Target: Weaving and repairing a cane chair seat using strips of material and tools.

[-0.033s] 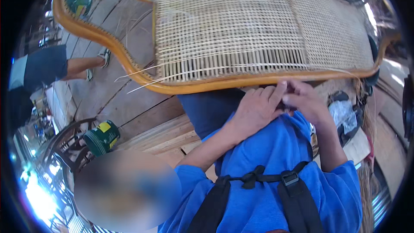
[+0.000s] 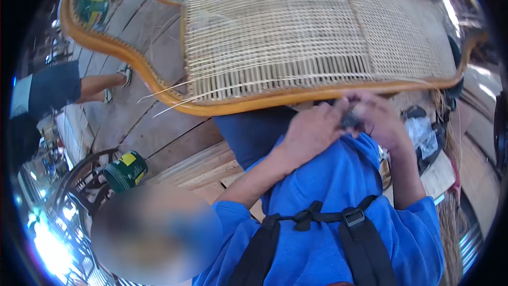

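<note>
Both my hands meet above my lap, just below the near rail of a curved wooden frame. My left hand is closed, its fingertips against a small dark thing that I cannot make out. My right hand touches the same spot from the other side, its fingers smeared by motion. Beyond the hands, a woven cane panel fills much of the frame. Its upper part is tightly woven, while upright strands show bare along the near edge. Loose pale cane strands stick out over the frame at the left.
A green tin stands at lower left beside dark curved wooden furniture; another green tin is at upper left. A person stands at the left. A clear plastic bag and hanging fibre strands are at right.
My right hand's fingers have shifted and are now blurred. A small dark thing shows more plainly between the hands. My left hand has moved slightly left.
</note>
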Demonstrator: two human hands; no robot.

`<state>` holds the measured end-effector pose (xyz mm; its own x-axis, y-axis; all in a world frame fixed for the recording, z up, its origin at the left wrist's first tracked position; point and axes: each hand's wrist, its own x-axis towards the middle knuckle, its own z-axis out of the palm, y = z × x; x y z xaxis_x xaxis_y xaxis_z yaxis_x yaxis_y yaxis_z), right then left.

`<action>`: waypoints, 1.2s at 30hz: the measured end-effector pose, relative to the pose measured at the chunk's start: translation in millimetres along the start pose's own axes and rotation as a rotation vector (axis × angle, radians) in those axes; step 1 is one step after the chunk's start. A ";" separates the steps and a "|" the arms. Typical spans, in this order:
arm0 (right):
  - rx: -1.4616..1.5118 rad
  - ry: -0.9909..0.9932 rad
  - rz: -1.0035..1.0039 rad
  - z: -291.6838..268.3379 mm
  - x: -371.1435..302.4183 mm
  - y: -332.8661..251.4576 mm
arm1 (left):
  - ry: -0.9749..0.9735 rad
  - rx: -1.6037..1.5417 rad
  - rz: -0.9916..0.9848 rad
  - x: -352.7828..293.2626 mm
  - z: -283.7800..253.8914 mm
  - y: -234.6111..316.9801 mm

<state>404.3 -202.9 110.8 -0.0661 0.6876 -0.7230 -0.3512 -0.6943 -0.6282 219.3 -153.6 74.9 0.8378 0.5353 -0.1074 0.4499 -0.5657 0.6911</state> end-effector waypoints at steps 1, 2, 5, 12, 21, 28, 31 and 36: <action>0.021 0.056 0.008 -15.2 -13.8 2.5 | 0.006 -0.111 -0.070 3.2 3.8 1.5; 0.145 0.162 -0.118 -32.0 -23.6 3.9 | 0.006 -0.220 -0.145 2.7 6.0 2.2; -0.115 0.575 -0.261 -108.6 -39.4 43.7 | 0.433 -0.865 -0.291 -14.4 -1.4 -22.3; -1.009 0.734 0.253 -135.2 -34.9 202.3 | 1.071 -0.868 -0.207 1.3 -65.7 -51.7; -0.714 0.725 0.204 -132.1 -50.9 240.7 | 1.223 -0.611 -0.208 -28.0 -118.1 -81.4; -0.421 0.625 -0.325 -104.3 -35.7 64.4 | 1.271 -1.016 -0.155 -57.3 -137.9 -89.2; -0.441 0.222 -0.298 -43.9 -31.8 -31.7 | 1.278 -1.087 -0.167 -35.7 -147.9 -104.8; -1.098 -0.175 -0.129 12.3 58.2 -50.2 | 1.333 -1.076 -0.234 -21.0 -145.3 -125.2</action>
<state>406.5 -125.4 103.9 -0.2496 0.7285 -0.6379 0.6442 -0.3669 -0.6711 100.5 -2.9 94.5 -0.2718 0.9618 -0.0328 -0.3425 -0.0648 0.9373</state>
